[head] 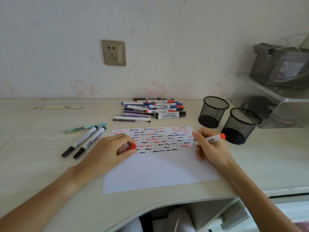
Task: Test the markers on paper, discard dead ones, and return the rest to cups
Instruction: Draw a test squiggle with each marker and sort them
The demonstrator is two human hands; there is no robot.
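Red marker (208,140) gripped in right hand (211,150), tip on paper (158,171) right of centre, barrel pointing right toward cups (240,125). Left hand (109,150) pinches red cap (131,147); recap next.

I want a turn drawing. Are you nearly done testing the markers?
Not yet. The paper already has rows of squiggles. My right hand holds a red marker, my left hand its red cap. A big pile remains, and both cups look empty.
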